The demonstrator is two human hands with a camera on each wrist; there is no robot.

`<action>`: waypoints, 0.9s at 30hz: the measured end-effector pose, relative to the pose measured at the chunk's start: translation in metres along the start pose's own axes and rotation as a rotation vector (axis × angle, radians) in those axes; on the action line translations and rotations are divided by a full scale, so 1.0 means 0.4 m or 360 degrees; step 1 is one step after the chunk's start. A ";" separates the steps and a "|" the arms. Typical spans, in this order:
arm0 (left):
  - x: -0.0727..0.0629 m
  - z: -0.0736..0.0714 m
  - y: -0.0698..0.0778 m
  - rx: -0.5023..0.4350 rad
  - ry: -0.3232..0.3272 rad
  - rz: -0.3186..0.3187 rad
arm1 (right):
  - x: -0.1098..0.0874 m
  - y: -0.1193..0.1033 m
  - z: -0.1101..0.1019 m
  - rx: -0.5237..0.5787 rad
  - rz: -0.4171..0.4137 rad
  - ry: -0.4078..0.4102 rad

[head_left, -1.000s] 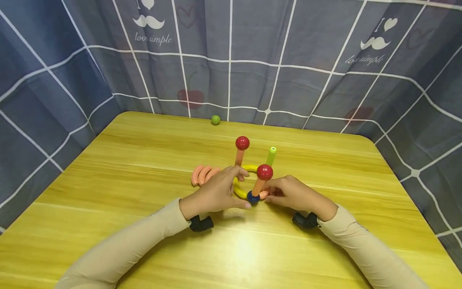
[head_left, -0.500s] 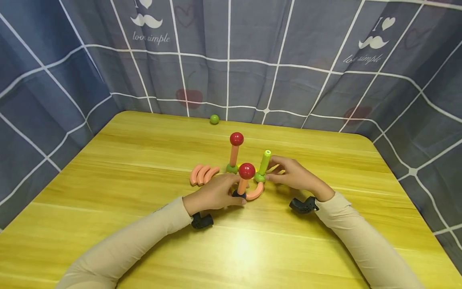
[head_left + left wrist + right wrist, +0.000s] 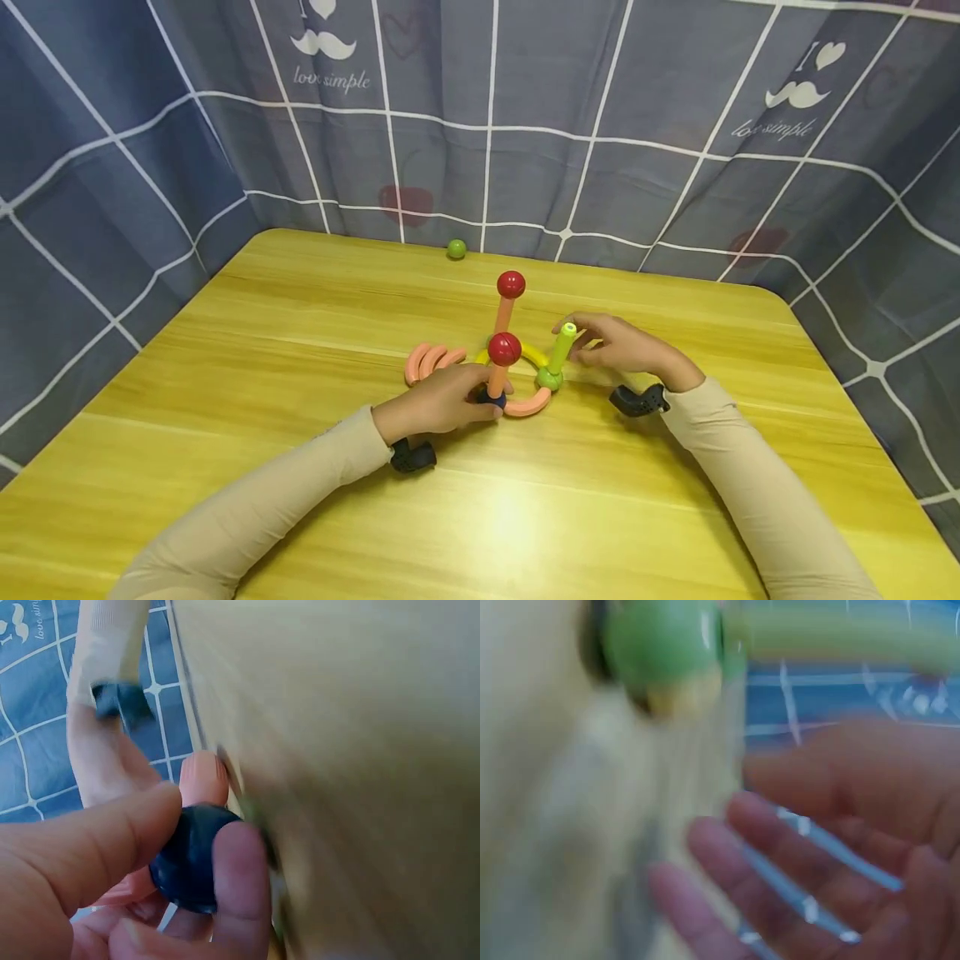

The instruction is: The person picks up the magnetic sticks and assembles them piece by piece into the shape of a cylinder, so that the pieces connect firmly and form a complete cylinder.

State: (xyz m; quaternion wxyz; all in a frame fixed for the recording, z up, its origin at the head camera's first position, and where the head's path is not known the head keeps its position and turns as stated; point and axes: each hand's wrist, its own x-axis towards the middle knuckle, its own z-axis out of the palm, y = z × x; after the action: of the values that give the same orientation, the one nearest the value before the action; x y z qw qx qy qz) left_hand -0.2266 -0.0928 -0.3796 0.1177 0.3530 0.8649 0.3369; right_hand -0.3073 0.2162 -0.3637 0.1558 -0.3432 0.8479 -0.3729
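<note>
My left hand [image 3: 438, 400] pinches a dark blue ball [image 3: 191, 859] between thumb and fingers. That ball is the front joint of a magnetic stick-and-ball ring. From it rises an orange stick [image 3: 497, 382] topped by a red ball [image 3: 505, 349]. A curved orange stick [image 3: 528, 405] joins it to a green ball [image 3: 550, 378], which bears an upright lime-green stick [image 3: 561, 350]. Behind, a yellow curved stick [image 3: 534, 354] continues the ring. Another red ball [image 3: 512, 284] tops the rear orange stick [image 3: 504, 315]. My right hand [image 3: 618, 343] is beside the lime-green stick, fingers spread and holding nothing.
Several loose curved orange sticks [image 3: 431, 363] lie left of the ring, just behind my left hand. A loose green ball [image 3: 456, 249] rests near the table's back edge. A grey checked curtain [image 3: 540, 108] surrounds the back and sides of the wooden table [image 3: 337, 517].
My right hand has gone from the curved orange stick back to beside the lime-green stick. My left fingers have closed on the dark blue ball, which has shifted left.
</note>
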 end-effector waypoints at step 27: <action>-0.048 0.018 -0.007 -0.0132 -0.0117 0.0019 | 0.585 0.022 -0.039 -0.0805 -0.0134 -0.0183</action>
State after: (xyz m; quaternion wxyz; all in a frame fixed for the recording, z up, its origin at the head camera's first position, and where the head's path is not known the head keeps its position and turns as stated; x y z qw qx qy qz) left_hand -0.2111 -0.1039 -0.3874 0.1618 0.3649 0.8433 0.3599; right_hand -0.4871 0.0653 -0.3616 0.0975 -0.4267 0.8889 -0.1352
